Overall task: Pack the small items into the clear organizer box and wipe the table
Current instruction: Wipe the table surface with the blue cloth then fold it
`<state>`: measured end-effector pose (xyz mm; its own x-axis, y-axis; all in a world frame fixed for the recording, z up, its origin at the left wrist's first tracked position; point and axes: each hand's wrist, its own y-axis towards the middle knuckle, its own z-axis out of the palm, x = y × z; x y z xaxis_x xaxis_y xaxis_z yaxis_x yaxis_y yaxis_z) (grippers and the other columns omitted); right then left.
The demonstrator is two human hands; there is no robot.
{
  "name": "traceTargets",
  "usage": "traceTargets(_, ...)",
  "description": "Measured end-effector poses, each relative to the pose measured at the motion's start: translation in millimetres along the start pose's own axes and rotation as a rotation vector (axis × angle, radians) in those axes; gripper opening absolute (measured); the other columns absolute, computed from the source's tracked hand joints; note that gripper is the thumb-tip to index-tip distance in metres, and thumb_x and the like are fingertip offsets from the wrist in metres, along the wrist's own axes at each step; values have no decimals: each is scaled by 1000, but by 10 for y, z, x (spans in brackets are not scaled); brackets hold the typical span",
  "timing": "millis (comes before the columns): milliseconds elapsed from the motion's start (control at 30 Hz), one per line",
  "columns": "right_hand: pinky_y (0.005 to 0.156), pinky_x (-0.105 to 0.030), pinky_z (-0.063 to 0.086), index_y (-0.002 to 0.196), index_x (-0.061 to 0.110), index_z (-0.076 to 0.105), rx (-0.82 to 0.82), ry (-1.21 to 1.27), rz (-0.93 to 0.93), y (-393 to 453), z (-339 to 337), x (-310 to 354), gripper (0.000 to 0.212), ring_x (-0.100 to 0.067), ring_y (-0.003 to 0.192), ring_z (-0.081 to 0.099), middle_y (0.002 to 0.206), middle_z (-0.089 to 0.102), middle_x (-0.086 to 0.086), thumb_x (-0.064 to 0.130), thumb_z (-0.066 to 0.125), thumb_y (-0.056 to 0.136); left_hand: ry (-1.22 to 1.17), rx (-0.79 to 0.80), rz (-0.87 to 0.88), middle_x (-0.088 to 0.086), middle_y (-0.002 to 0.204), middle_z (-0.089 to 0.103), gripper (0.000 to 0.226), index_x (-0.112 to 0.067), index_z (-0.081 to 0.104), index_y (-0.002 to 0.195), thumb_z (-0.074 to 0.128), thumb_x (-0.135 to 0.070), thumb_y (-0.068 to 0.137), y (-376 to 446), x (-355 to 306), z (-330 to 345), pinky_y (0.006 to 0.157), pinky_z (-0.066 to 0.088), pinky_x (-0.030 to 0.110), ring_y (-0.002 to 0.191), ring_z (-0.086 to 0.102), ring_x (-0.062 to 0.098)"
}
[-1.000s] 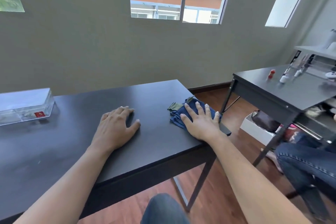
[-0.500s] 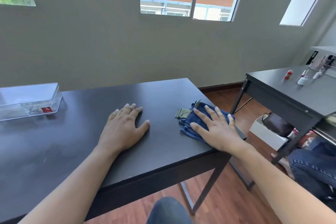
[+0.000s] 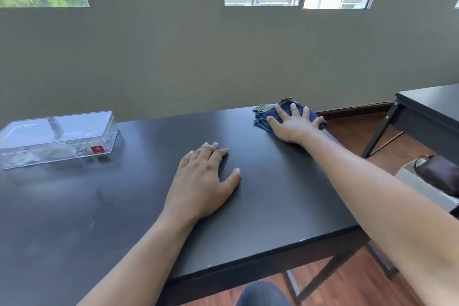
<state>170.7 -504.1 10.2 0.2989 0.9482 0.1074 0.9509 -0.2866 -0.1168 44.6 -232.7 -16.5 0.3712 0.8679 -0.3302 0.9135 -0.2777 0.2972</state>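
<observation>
A folded dark blue cloth (image 3: 263, 120) with a green tag lies at the far right corner of the black table (image 3: 285, 194). My right hand (image 3: 293, 124) presses flat on the cloth, fingers spread. My left hand (image 3: 201, 181) rests palm down on the bare tabletop near the middle, holding nothing. The clear organizer box (image 3: 59, 138) stands closed at the left, close to the wall, with a red label on its front and small items faintly visible inside.
The grey wall runs along the table's far edge. A second black table (image 3: 432, 104) stands to the right across a gap of wooden floor. A dark bag (image 3: 439, 175) sits on a white box below it. My knee (image 3: 263, 294) shows under the table's front edge.
My right hand has slid the cloth away from the front right edge to the far right corner by the wall. The left hand has stayed flat in place. My view has swung left.
</observation>
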Motion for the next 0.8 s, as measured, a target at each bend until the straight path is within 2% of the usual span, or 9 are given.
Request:
traceTargets(133, 111, -76, -14, 159, 49, 1, 28, 31, -135, 112, 9, 494, 73, -39, 154, -16, 171, -10, 1, 76, 12, 92, -5, -17, 2, -13, 159, 38, 62, -34, 45, 148, 39, -66, 95, 13, 1, -8, 124, 14, 32, 152, 22, 7)
traceTargets(333, 114, -71, -16, 158, 51, 1, 24, 28, -301, -194, 138, 939, 69, -35, 155, -16, 171, -10, 4, 75, 12, 94, -37, -92, -60, -7, 149, 48, 66, -26, 40, 152, 50, -55, 93, 6, 2, -47, 120, 20, 31, 141, 36, 12)
traceTargets(567, 116, -68, -14, 159, 49, 2, -5, 21, -365, -969, 250, 804, 70, -33, 156, -13, 171, -8, 3, 74, 14, 95, -90, -178, -122, 1, 144, 55, 69, -23, 31, 156, 56, -40, 94, -20, -64, -137, 113, 29, 35, 134, 48, 21)
traceTargets(800, 119, -62, -15, 158, 51, -1, -7, 16, -383, -1732, 275, 208, 68, -27, 156, -14, 171, -9, 6, 74, 10, 95, -37, -117, -129, 3, 141, 59, 58, -17, 51, 146, 53, -46, 96, -79, -74, -157, 114, 32, 38, 133, 51, 22)
